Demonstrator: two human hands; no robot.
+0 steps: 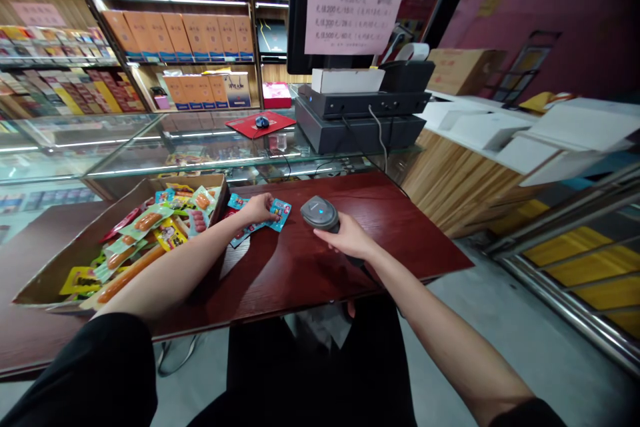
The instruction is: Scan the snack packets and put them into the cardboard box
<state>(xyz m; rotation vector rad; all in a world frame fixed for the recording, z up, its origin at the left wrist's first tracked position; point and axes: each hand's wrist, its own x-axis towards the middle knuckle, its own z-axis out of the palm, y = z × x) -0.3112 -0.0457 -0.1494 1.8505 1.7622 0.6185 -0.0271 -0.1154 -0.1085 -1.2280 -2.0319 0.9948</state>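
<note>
My right hand point(347, 237) is wrapped round the handle of a grey barcode scanner point(320, 213), whose head sits over the dark red table point(400, 223). My left hand point(261, 209) pinches a small blue packet point(281, 215) just left of the scanner. More blue and red packets point(240, 235) lie under and beside the left hand. At the left, a cardboard box point(60, 263) holds many wrapped sausages and snack packs, partly hidden by my left forearm.
Behind the table stands a glass counter point(125, 147) with a red mouse pad point(245, 125) and mouse. A black cash drawer point(350, 133) and a monitor with a pink sign point(355, 3) are beyond. A metal railing point(565, 300) is at the right.
</note>
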